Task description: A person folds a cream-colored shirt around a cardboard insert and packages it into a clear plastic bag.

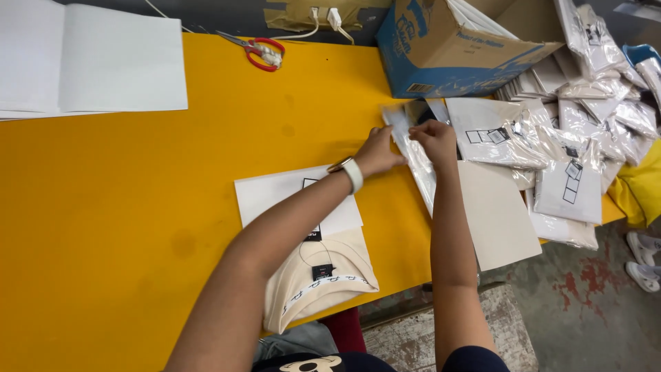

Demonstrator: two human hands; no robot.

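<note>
Yellow table (138, 207) serves as the work surface and reference. Near its right edge, the left hand (377, 153) and the right hand (434, 138) are both closed on a clear plastic bag (413, 155), fingers pinching its upper end; the bag lies slanted on the table between them. A white wristband (352, 173) sits on the left wrist. Toward the table's near edge lies a folded cream garment (317, 282) with a white card (289, 196) resting on its upper part. A grey board (496, 217) overhangs the right edge. Packed bags (571, 138) are heaped at the far right, beside a blue cardboard box (447, 48). Red scissors (261, 49) lie at the far edge.
</note>
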